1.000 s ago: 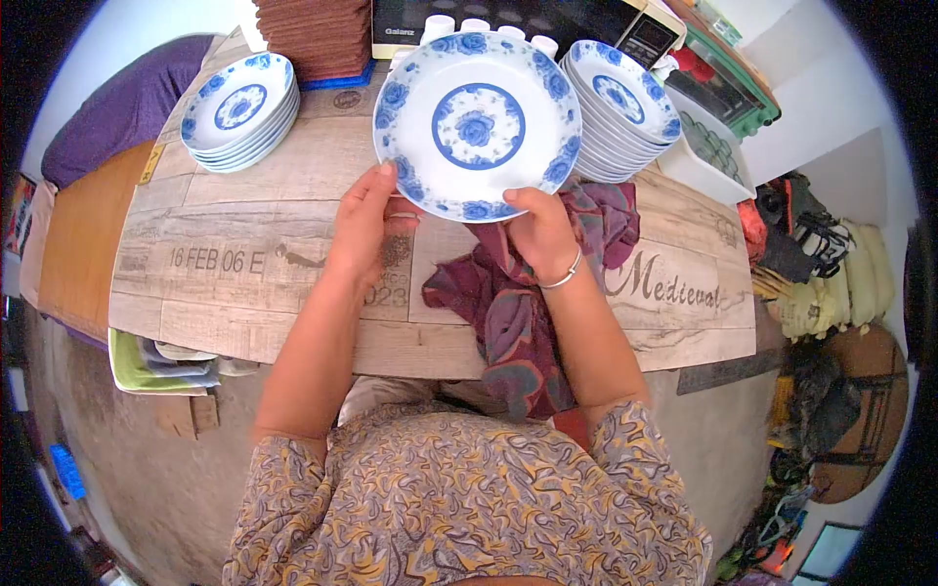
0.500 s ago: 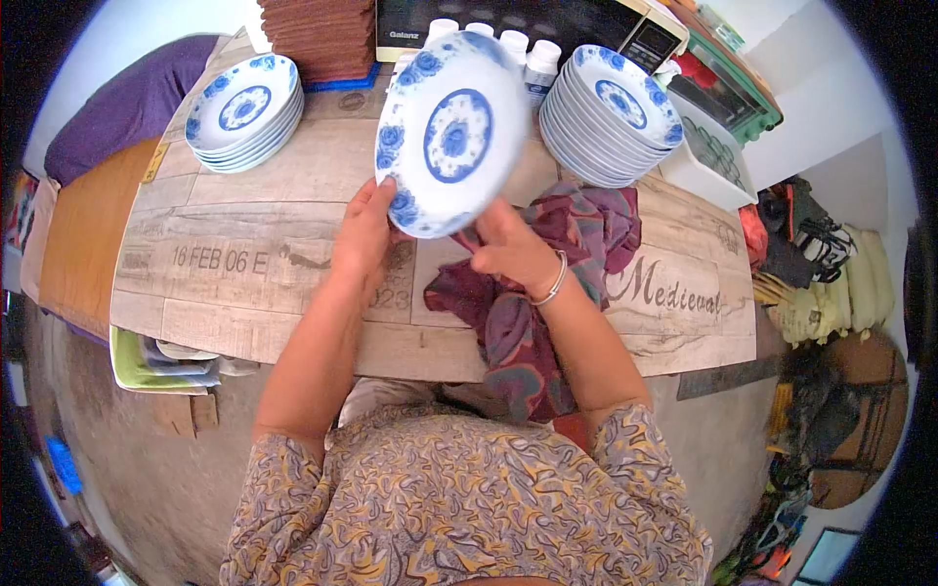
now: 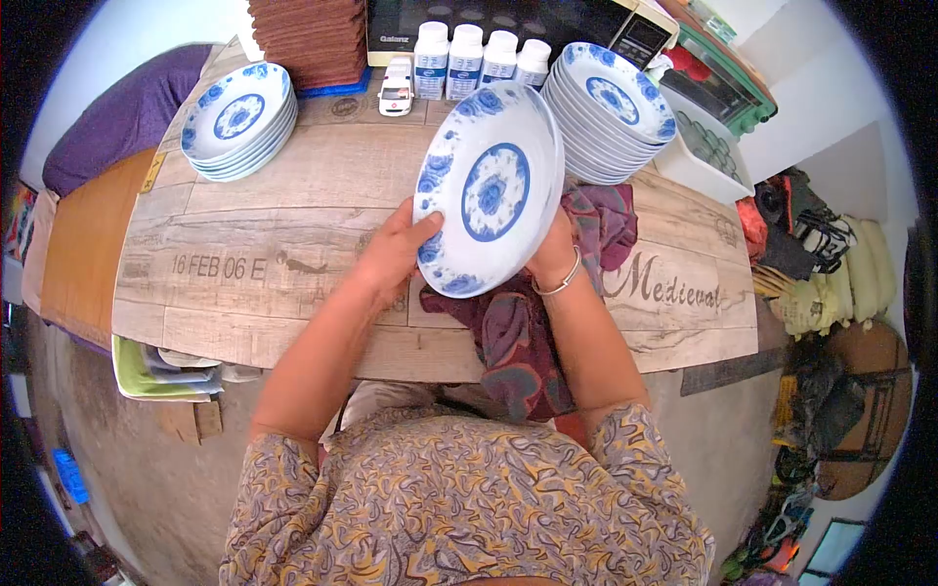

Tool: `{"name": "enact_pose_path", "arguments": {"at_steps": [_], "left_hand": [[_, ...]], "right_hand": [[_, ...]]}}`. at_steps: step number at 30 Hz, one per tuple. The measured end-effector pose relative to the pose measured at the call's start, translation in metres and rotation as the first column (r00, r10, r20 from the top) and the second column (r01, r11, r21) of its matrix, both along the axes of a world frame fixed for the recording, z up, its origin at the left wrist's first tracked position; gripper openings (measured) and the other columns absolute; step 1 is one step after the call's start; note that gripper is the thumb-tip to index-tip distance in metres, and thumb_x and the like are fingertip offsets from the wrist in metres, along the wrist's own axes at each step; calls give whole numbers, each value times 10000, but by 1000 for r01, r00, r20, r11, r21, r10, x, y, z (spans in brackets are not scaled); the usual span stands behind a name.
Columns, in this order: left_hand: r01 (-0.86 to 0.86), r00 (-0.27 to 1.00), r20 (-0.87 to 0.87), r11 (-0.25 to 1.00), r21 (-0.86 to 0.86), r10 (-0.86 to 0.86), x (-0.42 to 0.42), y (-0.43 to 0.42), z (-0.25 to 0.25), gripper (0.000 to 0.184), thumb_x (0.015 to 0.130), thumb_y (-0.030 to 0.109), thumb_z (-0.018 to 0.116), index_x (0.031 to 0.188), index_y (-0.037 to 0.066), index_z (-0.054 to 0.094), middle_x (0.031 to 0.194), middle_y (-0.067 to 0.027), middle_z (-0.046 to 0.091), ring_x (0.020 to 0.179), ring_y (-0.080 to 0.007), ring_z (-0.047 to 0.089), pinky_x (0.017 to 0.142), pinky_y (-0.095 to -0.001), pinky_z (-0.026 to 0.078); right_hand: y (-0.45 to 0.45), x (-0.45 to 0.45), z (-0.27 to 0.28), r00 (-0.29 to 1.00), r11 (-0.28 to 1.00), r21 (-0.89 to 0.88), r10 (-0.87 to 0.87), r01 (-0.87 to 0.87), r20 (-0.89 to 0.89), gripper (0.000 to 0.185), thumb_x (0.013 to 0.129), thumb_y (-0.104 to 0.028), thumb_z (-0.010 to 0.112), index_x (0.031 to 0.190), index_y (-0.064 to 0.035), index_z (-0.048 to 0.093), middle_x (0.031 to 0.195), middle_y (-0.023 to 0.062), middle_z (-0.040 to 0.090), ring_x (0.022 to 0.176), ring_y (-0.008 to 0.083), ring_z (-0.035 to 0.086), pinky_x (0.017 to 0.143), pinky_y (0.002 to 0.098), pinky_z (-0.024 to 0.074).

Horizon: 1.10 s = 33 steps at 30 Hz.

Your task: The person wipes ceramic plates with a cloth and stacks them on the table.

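Observation:
A white plate (image 3: 547,156) with blue flower patterns is tilted up in front of me, its face toward me. My left hand (image 3: 399,249) grips its lower left rim, the thumb on the front. My right hand (image 3: 553,256), with a bracelet at the wrist, is behind the plate's lower right edge; its fingers are hidden there. A dark red and grey patterned cloth (image 3: 513,342) lies bunched below and around the right hand, partly hanging over the table's front edge. Whether the right hand holds cloth or plate is hidden.
Matching plates are stacked at the left (image 3: 237,161) and at the back right (image 3: 611,137). White bottles (image 3: 431,63), a toy van (image 3: 396,88), a brown stack (image 3: 308,44) and a microwave (image 3: 508,29) line the back. A white bin (image 3: 699,161) stands at the right.
The plate has moved right and toward me, uncovering the bottles and the toy van. My left hand moved with it, and my right hand has gone further behind the plate.

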State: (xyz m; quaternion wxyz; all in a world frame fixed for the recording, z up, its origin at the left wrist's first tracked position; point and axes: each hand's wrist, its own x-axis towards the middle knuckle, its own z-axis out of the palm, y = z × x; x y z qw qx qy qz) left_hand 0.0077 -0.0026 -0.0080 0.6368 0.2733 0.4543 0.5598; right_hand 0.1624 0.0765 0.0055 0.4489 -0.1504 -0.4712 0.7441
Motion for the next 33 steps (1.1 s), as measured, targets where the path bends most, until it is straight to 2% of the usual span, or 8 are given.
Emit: {"name": "enact_pose_path", "arguments": {"at_steps": [5, 9, 11, 12, 14, 18, 22, 33], "left_hand": [[-197, 980, 45, 979, 49, 195, -3, 4, -1, 318, 879, 146, 495, 1175, 48, 436, 1050, -50, 570, 928, -131, 551, 777, -287, 463], [-338, 939, 86, 939, 58, 332, -13, 8, -4, 285, 883, 135, 483, 1152, 45, 452, 1027, -45, 580, 910, -127, 558, 780, -277, 459], [-375, 927, 56, 924, 74, 372, -19, 10, -6, 286, 891, 151, 469, 1158, 50, 444, 1033, -44, 577, 904, -122, 558, 767, -265, 455], [-397, 918, 59, 914, 85, 393, -19, 10, -6, 286, 893, 152, 465, 1160, 51, 441, 1033, -45, 576, 900, -121, 558, 764, -262, 454], [-397, 918, 17, 915, 74, 396, -20, 9, -5, 285, 896, 146, 459, 1163, 50, 434, 1033, -48, 572, 894, -119, 555, 759, -257, 452], [-272, 955, -96, 958, 90, 280, -12, 6, -1, 277, 894, 118, 452, 1159, 39, 425, 1024, -51, 564, 891, -109, 540, 756, -252, 451], [-97, 971, -203, 984, 148, 126, 0, 1, -5, 351, 884, 154, 478, 1201, 22, 405, 1043, -56, 553, 905, -110, 520, 795, -254, 430], [-246, 958, -121, 961, 126, 261, 3, 2, 4, 244, 889, 121, 451, 1120, 45, 462, 984, -29, 563, 863, -82, 523, 750, -238, 435]], "right_hand": [[-6, -10, -24, 967, 982, 174, 29, -75, 254, 322, 846, -98, 470, 1156, -13, 473, 1131, 178, 534, 1074, 290, 493, 915, 350, 378], [-2, -16, -31, 942, 950, 208, 169, -234, 289, 445, 923, -307, 376, 1256, -11, 369, 1257, 95, 447, 1138, 191, 445, 998, 339, 317], [-10, -21, -17, 972, 972, -18, 234, -233, 23, 475, 929, -358, 339, 1246, -7, 383, 1272, 104, 434, 1162, 201, 423, 1012, 350, 292], [-3, -14, -14, 955, 959, 208, 135, -193, 263, 559, 918, -438, 310, 1263, -2, 363, 1305, 118, 401, 1198, 221, 385, 1026, 361, 266], [8, 0, -13, 973, 960, 260, 40, -100, 226, 547, 937, -403, 255, 1277, 17, 338, 1307, 116, 394, 1204, 234, 375, 1024, 350, 266], [-2, 2, 31, 984, 996, 31, -79, 85, -160, 668, 901, -518, 243, 1310, 9, 280, 1300, 145, 399, 1191, 260, 399, 1033, 387, 263], [8, 20, 29, 949, 937, -270, 143, -221, -280, 600, 904, -487, 294, 1286, -27, 342, 1257, 120, 452, 1111, 242, 478, 945, 379, 393], [5, -4, -9, 968, 914, -361, 109, -187, -225, 559, 916, -449, 292, 1287, -34, 345, 1252, 114, 458, 1109, 237, 480, 940, 371, 399]]}}
